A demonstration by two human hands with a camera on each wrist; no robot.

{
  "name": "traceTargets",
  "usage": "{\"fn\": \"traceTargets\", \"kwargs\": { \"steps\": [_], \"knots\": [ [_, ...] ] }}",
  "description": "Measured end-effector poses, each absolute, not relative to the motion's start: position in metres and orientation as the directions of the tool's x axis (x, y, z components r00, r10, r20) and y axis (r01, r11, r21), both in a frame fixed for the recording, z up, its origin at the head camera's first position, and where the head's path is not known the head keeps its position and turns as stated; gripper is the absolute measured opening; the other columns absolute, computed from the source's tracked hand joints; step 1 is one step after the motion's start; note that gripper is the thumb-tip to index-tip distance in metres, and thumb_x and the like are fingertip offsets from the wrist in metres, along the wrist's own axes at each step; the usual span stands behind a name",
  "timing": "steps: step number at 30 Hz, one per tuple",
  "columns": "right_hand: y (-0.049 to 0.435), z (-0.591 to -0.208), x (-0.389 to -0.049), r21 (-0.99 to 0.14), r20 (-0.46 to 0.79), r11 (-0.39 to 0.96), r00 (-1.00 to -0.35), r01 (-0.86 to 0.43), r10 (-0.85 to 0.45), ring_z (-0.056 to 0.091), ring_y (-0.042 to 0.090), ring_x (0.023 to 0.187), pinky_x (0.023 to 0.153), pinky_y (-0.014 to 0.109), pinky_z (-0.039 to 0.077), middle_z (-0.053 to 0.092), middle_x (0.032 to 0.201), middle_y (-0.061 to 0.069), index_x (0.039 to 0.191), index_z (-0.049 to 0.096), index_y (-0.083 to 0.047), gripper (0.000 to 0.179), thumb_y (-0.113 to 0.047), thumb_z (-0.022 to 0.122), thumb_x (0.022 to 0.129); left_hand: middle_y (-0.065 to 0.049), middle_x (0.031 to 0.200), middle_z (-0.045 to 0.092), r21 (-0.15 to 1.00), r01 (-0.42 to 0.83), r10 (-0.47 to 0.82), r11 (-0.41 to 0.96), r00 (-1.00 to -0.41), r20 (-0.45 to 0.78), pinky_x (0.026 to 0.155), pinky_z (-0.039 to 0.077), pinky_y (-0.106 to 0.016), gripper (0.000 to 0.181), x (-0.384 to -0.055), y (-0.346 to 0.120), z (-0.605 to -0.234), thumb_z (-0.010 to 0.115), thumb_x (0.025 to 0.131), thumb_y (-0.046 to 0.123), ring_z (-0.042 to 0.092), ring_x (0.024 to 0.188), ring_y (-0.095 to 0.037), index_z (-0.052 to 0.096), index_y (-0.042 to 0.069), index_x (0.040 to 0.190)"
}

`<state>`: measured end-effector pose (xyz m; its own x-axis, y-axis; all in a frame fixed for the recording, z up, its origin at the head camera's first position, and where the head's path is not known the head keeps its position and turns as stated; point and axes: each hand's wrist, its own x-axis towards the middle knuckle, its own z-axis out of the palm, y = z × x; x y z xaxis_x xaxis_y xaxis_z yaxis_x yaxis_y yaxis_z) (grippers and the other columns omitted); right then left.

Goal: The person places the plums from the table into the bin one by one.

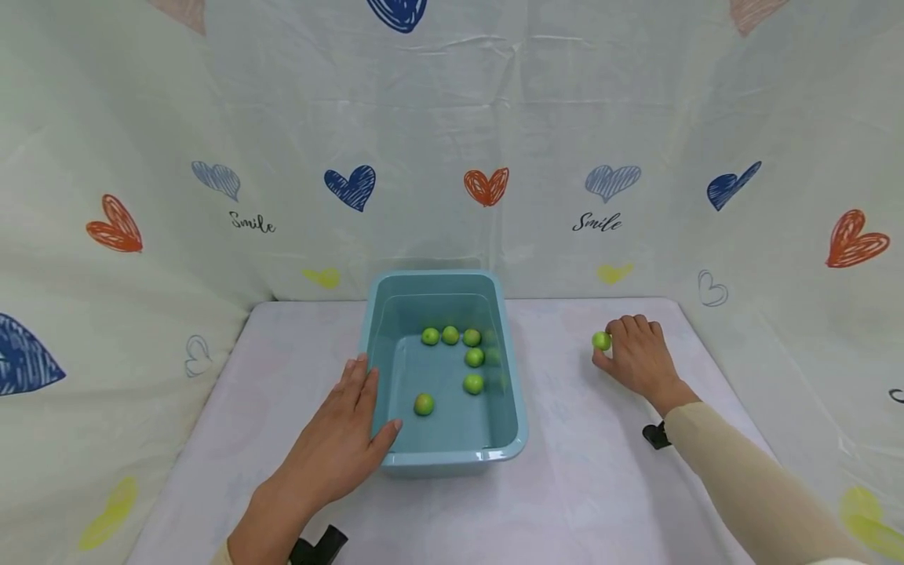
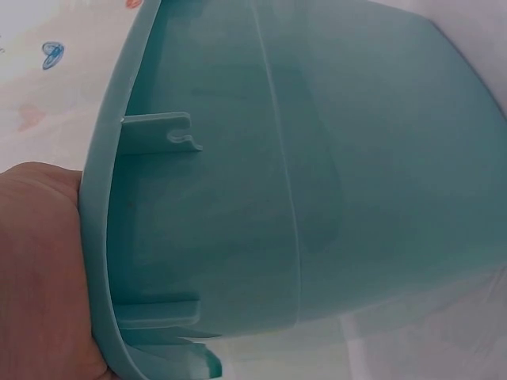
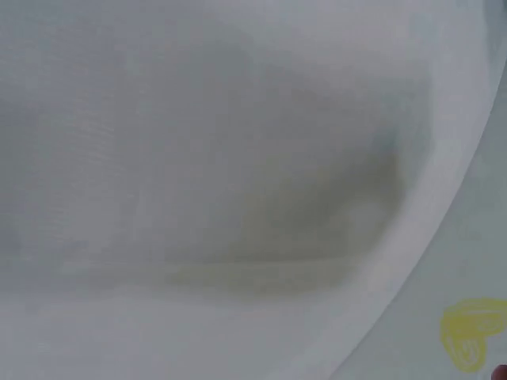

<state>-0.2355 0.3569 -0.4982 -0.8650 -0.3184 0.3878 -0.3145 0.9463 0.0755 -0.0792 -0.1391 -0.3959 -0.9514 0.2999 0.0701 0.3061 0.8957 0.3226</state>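
Observation:
My right hand (image 1: 639,357) pinches a small round green fruit (image 1: 601,340) between thumb and fingers, over the right part of the table. My left hand (image 1: 337,434) rests with straight fingers along the left rim of a blue-green plastic basin (image 1: 519,408), its thumb over the near corner. In the left wrist view that hand (image 2: 40,269) lies against the rim, and the outer wall of the basin (image 2: 380,174) fills most of the picture. Several similar green fruits (image 1: 474,384) lie on the basin floor. The right wrist view shows a shadow on the cloth, and the held fruit is out of it.
A white cloth (image 1: 586,486) covers the table. Behind it and at both sides hangs a pale sheet (image 1: 424,102) printed with hearts and "Smile". The basin stands near the table's middle, its far end close to the back sheet. Black straps (image 1: 657,435) show at both wrists.

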Motion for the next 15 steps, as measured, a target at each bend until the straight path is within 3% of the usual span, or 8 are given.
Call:
{"fn": "traceTargets", "kwargs": {
  "steps": [7,15],
  "knots": [
    [0.330,-0.467,-0.248,0.078,0.432,0.932,-0.831,-0.354,-0.351,0.051,0.037,0.092,0.078,0.050,0.041,0.058,0.096,0.016,0.105,0.059,0.001,0.040,-0.033,0.072,0.087,-0.029,0.173,0.016,0.307,0.308,0.302,0.900,-0.951,0.071,0.126,0.030,-0.060,0.082,-0.079,-0.139,-0.397,0.060,0.106,0.043,0.019,0.161,-0.044,0.031,-0.012,0.159],
    [0.265,-0.402,-0.252,0.007,0.517,0.882,-0.753,-0.470,-0.406,0.050,0.037,0.095,0.080,0.049,0.038,0.060,0.098,0.016,0.106,0.061,0.000,0.038,-0.031,0.072,0.089,-0.028,0.172,0.019,0.269,0.300,0.293,0.915,-0.954,0.065,0.125,0.030,-0.063,0.080,-0.080,-0.138,-0.396,0.060,0.107,0.043,0.021,0.160,-0.044,0.033,-0.012,0.159]
  ]
}}
